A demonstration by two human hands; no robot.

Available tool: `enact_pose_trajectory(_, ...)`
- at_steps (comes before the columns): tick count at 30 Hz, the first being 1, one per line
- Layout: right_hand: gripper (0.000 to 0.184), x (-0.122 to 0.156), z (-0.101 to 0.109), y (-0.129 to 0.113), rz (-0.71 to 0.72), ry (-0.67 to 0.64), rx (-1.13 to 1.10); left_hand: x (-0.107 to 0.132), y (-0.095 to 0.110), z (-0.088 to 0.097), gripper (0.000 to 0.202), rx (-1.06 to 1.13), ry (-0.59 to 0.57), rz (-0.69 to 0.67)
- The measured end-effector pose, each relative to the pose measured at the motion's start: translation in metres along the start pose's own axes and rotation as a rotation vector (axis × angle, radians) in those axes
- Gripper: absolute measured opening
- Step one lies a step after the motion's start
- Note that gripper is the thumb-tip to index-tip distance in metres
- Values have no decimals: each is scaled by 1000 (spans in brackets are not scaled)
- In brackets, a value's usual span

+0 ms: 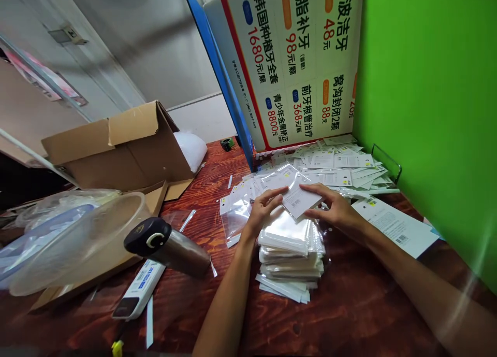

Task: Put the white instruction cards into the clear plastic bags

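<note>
Both my hands hold one small white card in a clear sleeve [298, 199] just above a tall stack of white sleeved packets [290, 258] on the red-brown wooden table [349, 305]. My left hand [263, 209] pinches the card's left edge, fingers curled. My right hand [333, 205] grips its right edge, thumb under and fingers over. Empty clear sleeves [235, 212] lie just left of my left hand.
A spread of many white packets [334, 165] lies behind, before a printed sign board [295, 61] and a green wall [427, 113]. A white sheet [396, 226] lies right. On the left are an open cardboard box [124, 150], a clear plastic tub [77, 238], a dark flask [171, 245] and a white-blue box [140, 289].
</note>
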State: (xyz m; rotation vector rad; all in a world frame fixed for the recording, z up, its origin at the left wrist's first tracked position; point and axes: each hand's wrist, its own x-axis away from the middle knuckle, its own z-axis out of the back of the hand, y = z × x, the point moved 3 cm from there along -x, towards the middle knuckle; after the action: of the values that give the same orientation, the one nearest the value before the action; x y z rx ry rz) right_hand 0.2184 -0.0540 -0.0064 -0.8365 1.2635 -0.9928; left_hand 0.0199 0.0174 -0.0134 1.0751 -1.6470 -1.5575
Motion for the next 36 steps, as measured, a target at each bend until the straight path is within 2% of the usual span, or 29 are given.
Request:
enact_pose_trajectory(8,55,1,-1,0,-19,25,12,2,5,-3,36,-41,0,-45)
enact_pose_trajectory(11,53,0,-2,1,-40,62,14,2,6,-2,38,-67,12,-51)
enact_pose_trajectory(17,53,2,-7,4,-170,165,-67,0,1,2,38,-103,-27,-50)
enact_pose_trajectory(22,49,4,-10,1,-172,223,-96,1,-1,0,39,-38,-47,-31)
enact_pose_trajectory(29,49,3,-10,6,-163,186,-170,2,3,-4,39,-37,-24,-53)
enact_pose_trajectory(36,49,3,-10,7,-158,214,-177,2,0,1,40,-87,-28,-70)
